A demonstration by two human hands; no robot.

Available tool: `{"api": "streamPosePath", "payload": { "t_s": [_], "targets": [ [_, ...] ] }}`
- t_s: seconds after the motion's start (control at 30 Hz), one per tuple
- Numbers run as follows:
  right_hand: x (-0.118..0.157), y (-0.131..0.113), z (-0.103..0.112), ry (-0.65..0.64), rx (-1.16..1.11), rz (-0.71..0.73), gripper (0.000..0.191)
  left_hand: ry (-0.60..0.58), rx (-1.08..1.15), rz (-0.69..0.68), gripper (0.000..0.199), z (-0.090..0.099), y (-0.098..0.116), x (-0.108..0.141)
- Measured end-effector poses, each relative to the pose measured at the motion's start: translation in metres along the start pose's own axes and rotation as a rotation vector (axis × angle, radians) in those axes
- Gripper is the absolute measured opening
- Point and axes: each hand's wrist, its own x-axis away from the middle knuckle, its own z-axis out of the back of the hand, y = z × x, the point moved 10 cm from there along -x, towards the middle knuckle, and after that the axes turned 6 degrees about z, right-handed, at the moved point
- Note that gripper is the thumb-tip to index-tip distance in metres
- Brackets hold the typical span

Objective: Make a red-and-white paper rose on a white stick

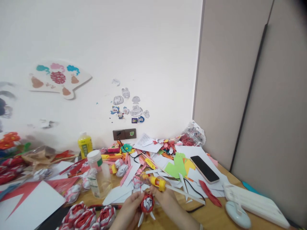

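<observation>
Low in the middle of the view, my left hand [132,204] has its fingers closed at the left side of a red and white crumpled-paper flower [147,203]. White paper strips stick out below the flower. Close against its upper right are the fingers of my right hand [164,198], curled and partly hidden. A yellow glue gun [158,183] with a long pale glue stick at its rear lies across just beyond my right hand; whether that hand touches it I cannot tell. More red and white paper rolls [85,217] sit left of my left forearm.
Left stand a clear jar [98,175] with a white lid and a yellow bottle [84,145]. Paper scraps [176,166] cover the table's back. Rightward lie a phone [205,168], a red strip [209,194], a white mouse [238,214] and a white keyboard [259,204].
</observation>
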Motion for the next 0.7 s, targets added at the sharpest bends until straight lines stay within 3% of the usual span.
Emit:
{"api": "streamPosePath", "payload": {
  "t_s": [0.4,0.63,0.7],
  "targets": [
    [0.001,-0.012,-0.001,-0.044,-0.017,0.035,0.034,-0.038,0.025,0.025,0.032,-0.002,-0.003,-0.001],
    [0.003,0.000,0.013,0.109,-0.029,-0.004,0.035,-0.028,0.023,-0.017,0.028,-0.004,0.006,0.001],
    [0.002,-0.001,0.012,0.101,-0.018,0.015,0.034,-0.024,0.014,-0.035,0.029,-0.002,0.008,0.000]
  ]
}}
